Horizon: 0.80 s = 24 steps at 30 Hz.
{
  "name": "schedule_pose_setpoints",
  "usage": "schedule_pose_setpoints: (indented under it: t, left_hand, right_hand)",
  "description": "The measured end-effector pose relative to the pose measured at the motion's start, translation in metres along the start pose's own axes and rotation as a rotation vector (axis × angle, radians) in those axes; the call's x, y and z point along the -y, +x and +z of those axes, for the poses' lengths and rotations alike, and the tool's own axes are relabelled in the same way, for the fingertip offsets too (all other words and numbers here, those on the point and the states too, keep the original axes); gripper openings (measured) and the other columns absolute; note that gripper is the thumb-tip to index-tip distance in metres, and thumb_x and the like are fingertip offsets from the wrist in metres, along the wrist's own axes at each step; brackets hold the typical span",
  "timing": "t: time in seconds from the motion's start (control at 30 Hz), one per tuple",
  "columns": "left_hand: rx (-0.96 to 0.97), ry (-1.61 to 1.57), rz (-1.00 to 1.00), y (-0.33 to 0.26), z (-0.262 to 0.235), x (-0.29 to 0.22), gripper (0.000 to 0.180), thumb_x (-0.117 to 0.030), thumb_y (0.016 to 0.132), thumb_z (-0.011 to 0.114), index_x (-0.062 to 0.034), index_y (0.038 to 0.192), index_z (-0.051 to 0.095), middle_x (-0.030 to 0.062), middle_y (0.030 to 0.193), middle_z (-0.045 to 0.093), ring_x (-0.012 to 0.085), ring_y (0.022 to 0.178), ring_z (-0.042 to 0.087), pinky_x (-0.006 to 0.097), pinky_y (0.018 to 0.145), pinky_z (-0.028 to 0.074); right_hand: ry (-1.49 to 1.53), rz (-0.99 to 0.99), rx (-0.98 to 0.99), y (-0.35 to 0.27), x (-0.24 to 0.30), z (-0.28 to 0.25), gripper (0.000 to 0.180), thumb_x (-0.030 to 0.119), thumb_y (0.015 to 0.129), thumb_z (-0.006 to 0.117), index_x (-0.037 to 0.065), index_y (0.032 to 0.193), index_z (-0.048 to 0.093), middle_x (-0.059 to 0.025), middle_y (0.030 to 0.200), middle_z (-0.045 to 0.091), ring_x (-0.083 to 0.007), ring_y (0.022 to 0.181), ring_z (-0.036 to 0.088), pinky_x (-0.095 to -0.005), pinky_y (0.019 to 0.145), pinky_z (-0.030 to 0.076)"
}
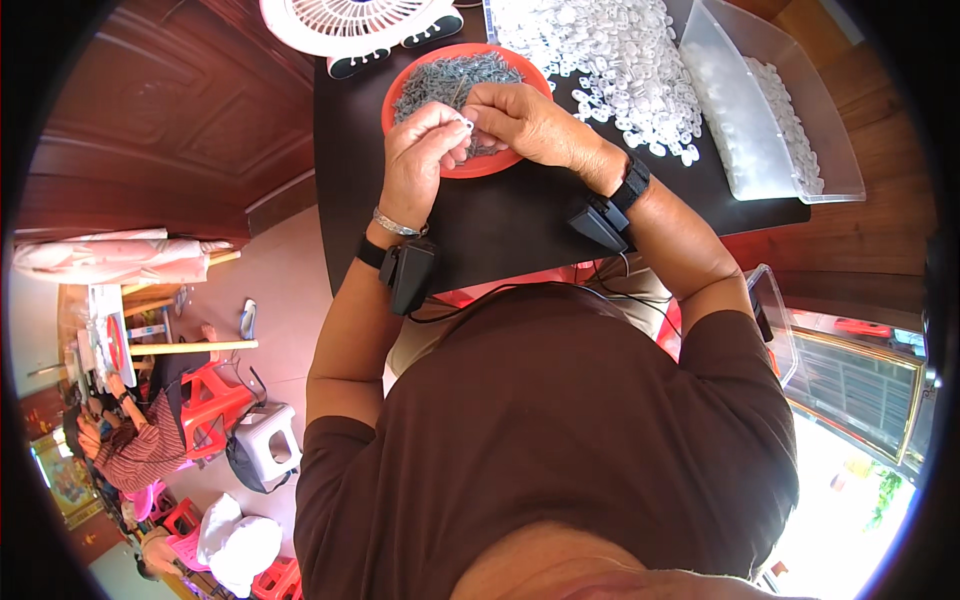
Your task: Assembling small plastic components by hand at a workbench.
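Both of my hands meet over a red-orange bowl (478, 172) filled with thin grey metal screws or nails (445, 80). My left hand (422, 150) is closed in a pinch on a small white plastic piece (466, 124), which shows at its fingertips. Against that piece, the fingers of my right hand (525, 118) are pressed together; whatever they hold is too small and hidden to make out. To the right of the bowl, a large heap of similar white plastic pieces (630, 75) spreads over the dark table (480, 230).
A translucent plastic bin (740, 150) with more white pieces stands at the table's right. A white fan (345, 18) is at the far left. Black devices are strapped to both wrists, with cables near my lap. Another person (140, 440) sits left, near red stools (215, 405).
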State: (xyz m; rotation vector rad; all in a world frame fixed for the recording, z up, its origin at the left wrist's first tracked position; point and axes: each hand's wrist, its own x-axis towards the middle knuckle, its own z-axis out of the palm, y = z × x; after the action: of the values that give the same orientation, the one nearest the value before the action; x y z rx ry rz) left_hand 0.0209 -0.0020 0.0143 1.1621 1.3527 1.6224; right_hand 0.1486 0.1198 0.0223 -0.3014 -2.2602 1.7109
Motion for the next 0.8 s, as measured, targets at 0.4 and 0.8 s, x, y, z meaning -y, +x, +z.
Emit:
schedule_pose_setpoints:
  t: [0.4,0.8]
  left_hand:
    - [-0.050,0.061,0.032,0.002,-0.005,0.002,0.012,-0.010,0.084,0.054,-0.0009,0.077,0.059,0.0006,0.071,0.056,0.0063,0.059,0.048,0.020,0.054,0.038]
    - [0.058,0.294,0.278,0.003,-0.001,0.002,0.007,-0.003,0.081,0.056,0.0027,0.078,0.056,0.0034,0.082,0.052,0.0084,0.065,0.046,0.023,0.057,0.038]
  right_hand:
    - [-0.045,0.000,-0.071,-0.001,0.004,-0.003,0.022,0.019,0.095,0.047,0.003,0.081,0.053,0.0029,0.064,0.047,-0.0052,0.059,0.042,-0.0206,0.054,0.036]
    - [-0.234,-0.051,-0.055,0.000,0.001,-0.004,0.031,0.025,0.096,0.045,0.002,0.077,0.053,-0.0003,0.061,0.049,-0.0089,0.058,0.046,-0.0248,0.055,0.040]
